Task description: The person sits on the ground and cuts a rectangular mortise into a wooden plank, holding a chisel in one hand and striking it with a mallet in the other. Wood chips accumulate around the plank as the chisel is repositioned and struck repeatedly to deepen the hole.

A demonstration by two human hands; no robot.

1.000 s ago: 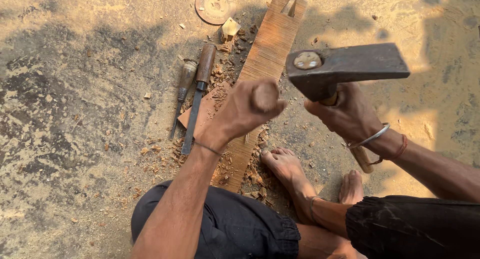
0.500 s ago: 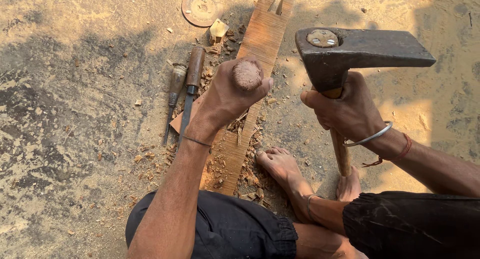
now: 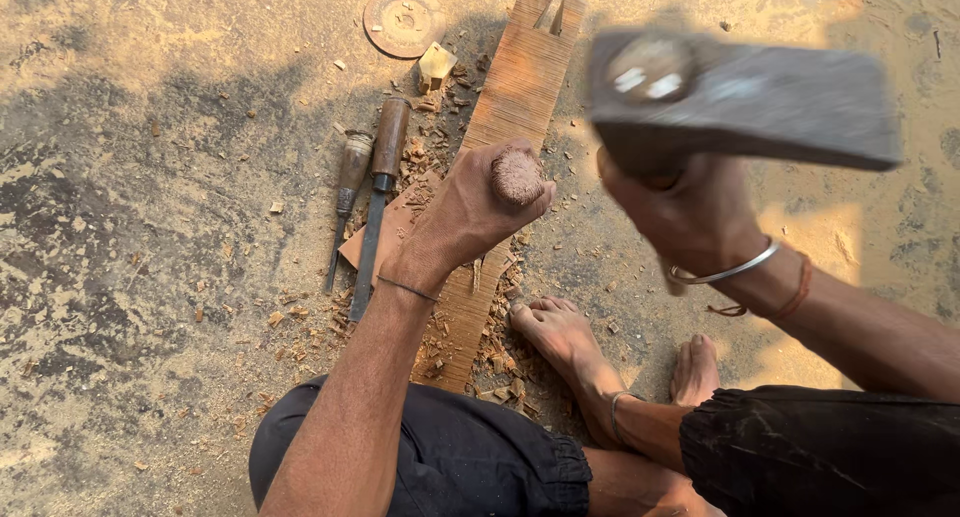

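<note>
My left hand point(image 3: 466, 214) grips a chisel upright by its wooden handle; the frayed handle top point(image 3: 518, 175) shows above my fist. The chisel stands on a long wooden plank point(image 3: 515, 87) lying on the ground, its far end notched. My right hand point(image 3: 690, 217) holds a heavy hatchet by its handle; the blurred metal head point(image 3: 740, 102) is raised up and to the right of the chisel top. The chisel blade is hidden under my hand.
Two spare chisels point(image 3: 378, 192) point(image 3: 347, 192) lie on the dirt left of the plank. A round metal disc point(image 3: 402, 22) and a small wood block point(image 3: 435, 65) sit beyond them. Wood chips litter the ground. My bare feet point(image 3: 560, 337) rest beside the plank.
The hatchet head has risen higher and closer to the camera, now blurred by motion. My left hand has kept the chisel steady on the plank.
</note>
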